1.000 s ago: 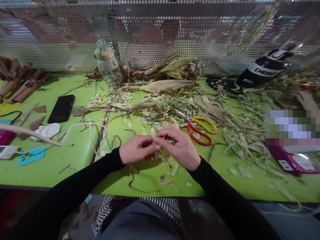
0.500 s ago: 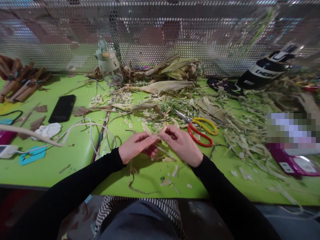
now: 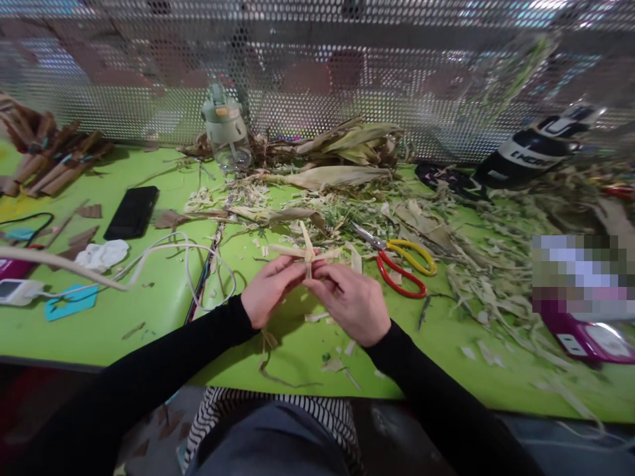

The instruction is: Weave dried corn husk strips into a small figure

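Pale husk strips (image 3: pixel 308 250) cross between my fingertips, one end pointing up and others out to the sides. My left hand (image 3: pixel 272 285) pinches them from the left, and my right hand (image 3: pixel 351 296) closes on them from the right, the fingertips of both hands nearly touching. Just right of my right hand lie scissors (image 3: pixel 397 261) with one red and one yellow handle, blades pointing up-left. Behind the hands, whole corn husks (image 3: pixel 337 177) and many shredded bits cover the green table (image 3: pixel 238 370).
A clear bottle (image 3: pixel 225 129) and a black bottle (image 3: pixel 526 152) stand or lean at the back by a perforated metal screen (image 3: pixel 307 99). At left are a black phone (image 3: pixel 131 213), white cables, a blue tag (image 3: pixel 71 303) and brown bundles (image 3: pixel 54 155); a magenta object (image 3: pixel 585 334) sits at right.
The strips now stand up in a cross shape above my fingertips. My right hand has shifted slightly down and turned inward. The whole view has shifted a little.
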Demonstrator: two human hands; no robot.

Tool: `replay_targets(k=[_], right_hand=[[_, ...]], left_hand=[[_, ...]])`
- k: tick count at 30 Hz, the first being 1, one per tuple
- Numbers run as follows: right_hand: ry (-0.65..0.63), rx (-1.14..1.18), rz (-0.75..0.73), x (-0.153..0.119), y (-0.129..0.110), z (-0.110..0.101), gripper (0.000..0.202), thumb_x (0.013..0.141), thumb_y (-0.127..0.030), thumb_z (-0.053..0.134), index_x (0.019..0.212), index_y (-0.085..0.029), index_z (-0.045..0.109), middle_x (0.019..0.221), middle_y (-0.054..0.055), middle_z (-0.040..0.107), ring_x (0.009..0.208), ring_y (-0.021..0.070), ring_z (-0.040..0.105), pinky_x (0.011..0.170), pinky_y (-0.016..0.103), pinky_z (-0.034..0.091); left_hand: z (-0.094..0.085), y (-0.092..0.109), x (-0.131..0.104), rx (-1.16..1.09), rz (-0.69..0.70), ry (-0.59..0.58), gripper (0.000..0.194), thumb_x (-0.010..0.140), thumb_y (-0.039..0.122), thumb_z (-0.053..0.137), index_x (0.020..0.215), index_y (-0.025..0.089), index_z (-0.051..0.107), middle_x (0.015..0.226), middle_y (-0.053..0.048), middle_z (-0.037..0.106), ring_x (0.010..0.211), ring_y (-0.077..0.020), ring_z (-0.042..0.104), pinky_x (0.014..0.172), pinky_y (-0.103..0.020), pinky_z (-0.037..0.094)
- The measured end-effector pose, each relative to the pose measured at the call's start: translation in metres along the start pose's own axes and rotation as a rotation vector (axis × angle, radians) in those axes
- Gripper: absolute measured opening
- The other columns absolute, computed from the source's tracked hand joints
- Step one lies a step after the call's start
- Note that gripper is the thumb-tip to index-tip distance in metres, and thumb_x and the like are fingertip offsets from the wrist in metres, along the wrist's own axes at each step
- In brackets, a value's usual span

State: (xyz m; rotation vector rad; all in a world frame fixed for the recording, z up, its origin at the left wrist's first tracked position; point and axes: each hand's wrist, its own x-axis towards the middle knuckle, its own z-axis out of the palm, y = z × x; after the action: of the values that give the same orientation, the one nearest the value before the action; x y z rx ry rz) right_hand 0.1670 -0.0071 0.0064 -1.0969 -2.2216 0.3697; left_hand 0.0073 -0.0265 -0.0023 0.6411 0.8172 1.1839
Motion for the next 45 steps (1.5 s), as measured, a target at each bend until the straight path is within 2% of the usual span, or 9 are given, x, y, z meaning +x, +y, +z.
replay_targets(k=[7, 17, 20, 23, 28, 35, 37, 41, 45], right_hand=[[-0.141, 0.067, -0.009, -0.003, -0.012, 0.008, 0.030, 0.089, -0.022, 0.045, 0.059, -0.020, 0.042, 0.055, -0.003, 0.043, 0.048, 0.0084, 0.037, 0.048, 0.022, 0.029], [-0.233, 0.064, -0.078, -0.011, -0.013, 0.011, 0.027, 0.088, -0.021, 0.046, 0.062, -0.019, 0.049, 0.055, -0.003, 0.050, 0.047, 0.0087, 0.038, 0.048, 0.023, 0.028], [-0.103, 0.055, -0.093, -0.007, -0.006, 0.005, 0.026, 0.093, -0.033, 0.045, 0.074, -0.019, 0.057, 0.068, 0.001, 0.060, 0.058, 0.0120, 0.050, 0.055, 0.024, 0.036], [0.093, -0.086, -0.068, -0.001, 0.002, 0.001, 0.030, 0.094, -0.044, 0.041, 0.093, -0.019, 0.059, 0.090, 0.007, 0.064, 0.083, 0.0205, 0.056, 0.072, 0.033, 0.042], [-0.121, 0.069, -0.138, 0.005, 0.001, -0.004, 0.032, 0.097, -0.032, 0.037, 0.076, -0.018, 0.057, 0.068, 0.002, 0.057, 0.065, 0.0146, 0.051, 0.064, 0.028, 0.039], [-0.167, 0.158, -0.108, 0.003, 0.000, -0.020, 0.032, 0.096, -0.029, 0.042, 0.068, -0.019, 0.053, 0.059, -0.001, 0.050, 0.056, 0.0125, 0.046, 0.059, 0.027, 0.038], [-0.141, 0.153, -0.059, 0.005, 0.003, -0.020, 0.028, 0.095, -0.032, 0.042, 0.077, -0.018, 0.057, 0.069, 0.001, 0.058, 0.063, 0.0142, 0.052, 0.062, 0.028, 0.041], [0.015, 0.026, -0.083, 0.008, 0.005, -0.014, 0.029, 0.088, -0.042, 0.055, 0.105, -0.019, 0.062, 0.107, 0.010, 0.064, 0.100, 0.0242, 0.056, 0.088, 0.043, 0.042], [-0.009, 0.073, -0.107, 0.010, 0.004, -0.009, 0.016, 0.086, -0.033, 0.060, 0.079, -0.020, 0.066, 0.106, 0.008, 0.066, 0.102, 0.0237, 0.056, 0.094, 0.046, 0.038]], left_hand=[[-0.003, -0.006, 0.001, 0.104, -0.007, -0.039, 0.030, 0.074, 0.034, 0.071, 0.094, 0.011, 0.067, 0.093, -0.007, 0.073, 0.097, -0.0180, 0.065, 0.094, -0.032, 0.046], [0.001, -0.002, -0.006, 0.085, -0.064, -0.016, 0.029, 0.075, 0.028, 0.070, 0.096, 0.014, 0.056, 0.079, -0.005, 0.073, 0.079, -0.0155, 0.068, 0.083, -0.032, 0.051], [-0.004, 0.006, -0.001, 0.169, -0.012, -0.028, 0.023, 0.078, 0.027, 0.067, 0.093, 0.012, 0.059, 0.080, -0.005, 0.071, 0.078, -0.0123, 0.066, 0.081, -0.027, 0.050], [-0.007, 0.011, 0.001, 0.226, 0.019, -0.024, 0.026, 0.072, 0.026, 0.073, 0.089, 0.011, 0.060, 0.073, -0.001, 0.068, 0.069, -0.0100, 0.063, 0.072, -0.024, 0.050], [-0.006, 0.016, -0.001, 0.334, -0.046, -0.071, 0.030, 0.071, 0.031, 0.074, 0.085, 0.010, 0.059, 0.068, -0.001, 0.066, 0.064, -0.0105, 0.063, 0.067, -0.026, 0.052], [-0.012, 0.023, -0.001, 0.571, -0.006, -0.127, 0.019, 0.081, 0.030, 0.061, 0.080, 0.011, 0.059, 0.069, -0.003, 0.067, 0.065, -0.0111, 0.064, 0.069, -0.026, 0.053], [-0.014, 0.021, 0.000, 0.613, -0.020, -0.115, 0.018, 0.081, 0.028, 0.060, 0.085, 0.011, 0.060, 0.070, -0.003, 0.067, 0.066, -0.0114, 0.064, 0.069, -0.026, 0.052], [-0.010, 0.011, -0.001, 0.812, 0.007, -0.209, 0.020, 0.084, 0.030, 0.052, 0.083, 0.012, 0.060, 0.070, -0.003, 0.066, 0.066, -0.0116, 0.061, 0.068, -0.026, 0.050], [-0.002, 0.005, -0.007, 1.076, 0.074, -0.259, 0.029, 0.087, 0.034, 0.046, 0.075, 0.012, 0.061, 0.069, -0.003, 0.066, 0.060, -0.0109, 0.056, 0.063, -0.025, 0.044]])
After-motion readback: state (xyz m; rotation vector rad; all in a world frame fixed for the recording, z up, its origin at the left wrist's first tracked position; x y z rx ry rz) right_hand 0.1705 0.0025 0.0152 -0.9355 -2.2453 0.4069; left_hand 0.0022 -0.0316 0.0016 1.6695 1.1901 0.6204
